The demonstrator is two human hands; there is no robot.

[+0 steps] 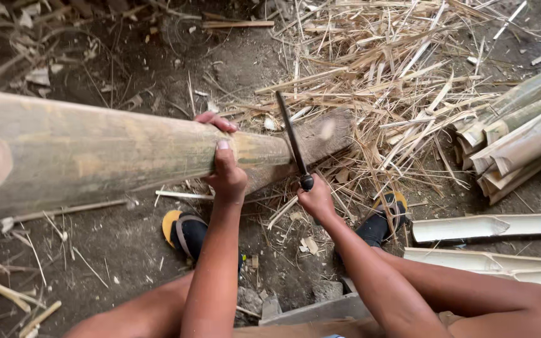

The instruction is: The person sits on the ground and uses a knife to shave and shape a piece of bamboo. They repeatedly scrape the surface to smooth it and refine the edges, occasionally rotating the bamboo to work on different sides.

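Seen from above, two bare forearms reach forward from bent knees at the bottom edge. Below them, feet in dark sandals with yellow soles [183, 233] rest on packed dirt.

The left hand [223, 166] is wrapped over the top of a thick bamboo pole [95, 150], thumb toward the viewer, fingers curled over the far side, pressing it steady. The right hand [316, 199] is closed around the dark handle of a long knife [292, 141], whose blade points up and away and lies across the pole just beside the left hand.

The pole runs from the left edge, where it looms large and close, narrowing rightward to its end on the ground among shavings. The far end looks blurred, so whether it is already split is hard to tell.

A sound cut here seems to call for the left hand to stay behind the blade's path with a firm hold, and for the edge to follow the grain.

Farther off, pale bamboo strips and shavings [383, 69] are heaped, with split bamboo slats [521, 138] stacked at the right.
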